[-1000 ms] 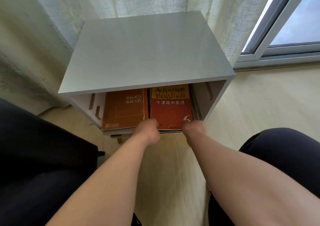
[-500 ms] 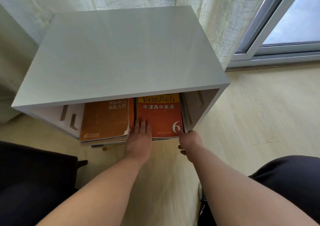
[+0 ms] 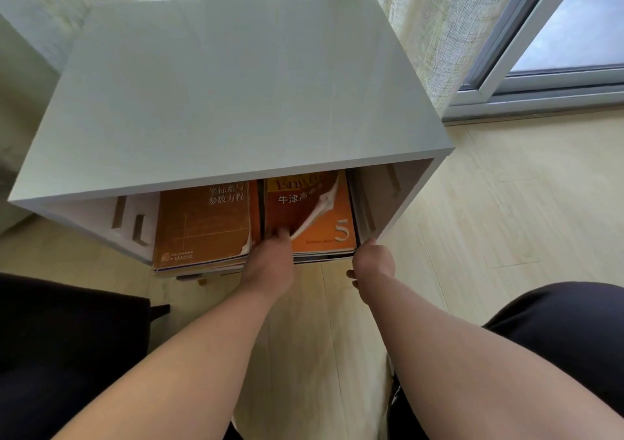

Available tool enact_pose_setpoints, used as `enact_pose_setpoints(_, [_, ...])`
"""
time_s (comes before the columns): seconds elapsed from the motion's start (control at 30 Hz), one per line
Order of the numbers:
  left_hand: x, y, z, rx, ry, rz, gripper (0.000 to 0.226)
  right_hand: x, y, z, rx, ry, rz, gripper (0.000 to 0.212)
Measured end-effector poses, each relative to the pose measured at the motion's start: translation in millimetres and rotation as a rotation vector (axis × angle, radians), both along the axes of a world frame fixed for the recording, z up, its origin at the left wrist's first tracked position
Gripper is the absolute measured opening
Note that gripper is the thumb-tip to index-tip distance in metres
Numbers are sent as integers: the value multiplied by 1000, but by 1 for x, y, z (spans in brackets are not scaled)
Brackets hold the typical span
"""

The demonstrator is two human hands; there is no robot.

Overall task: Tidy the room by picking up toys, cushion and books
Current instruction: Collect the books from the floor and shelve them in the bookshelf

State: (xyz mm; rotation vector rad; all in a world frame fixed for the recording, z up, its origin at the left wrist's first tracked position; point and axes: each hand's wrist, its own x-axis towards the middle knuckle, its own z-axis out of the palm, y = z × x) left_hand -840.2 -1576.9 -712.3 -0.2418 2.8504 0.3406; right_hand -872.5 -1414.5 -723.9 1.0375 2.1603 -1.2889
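Two piles of books lie side by side inside a low white cabinet (image 3: 236, 85). The left pile is topped by a brown maths book (image 3: 202, 223). On the right pile, my left hand (image 3: 270, 260) pinches the top red English book (image 3: 283, 210) and tilts it up on its left edge, so its white page edge shows. Beneath it lies an orange English book marked 5 (image 3: 324, 237). My right hand (image 3: 373, 259) is curled against the front right corner of that pile, with its fingers hidden underneath.
A pale curtain (image 3: 425, 17) hangs behind the cabinet, and a window frame (image 3: 526, 91) stands at the right. The floor (image 3: 506, 210) is light wood. A dark seat (image 3: 67, 338) is at my left and my dark-clad knee (image 3: 557, 331) at my right.
My left hand went from lying flat on the top English book to gripping it and lifting it, which uncovered the book marked 5. My right hand stayed at the pile's front right corner.
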Motion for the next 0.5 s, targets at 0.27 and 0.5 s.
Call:
enact_pose_setpoints(0.27, [7,-6,4,85,67,45,28,-11,-21,-9,-100,-23,-19,40])
enact_pose_setpoints(0.5, [8,-4,11,51,202,72,38,-9,-17,-14,-44,-24,-39,26])
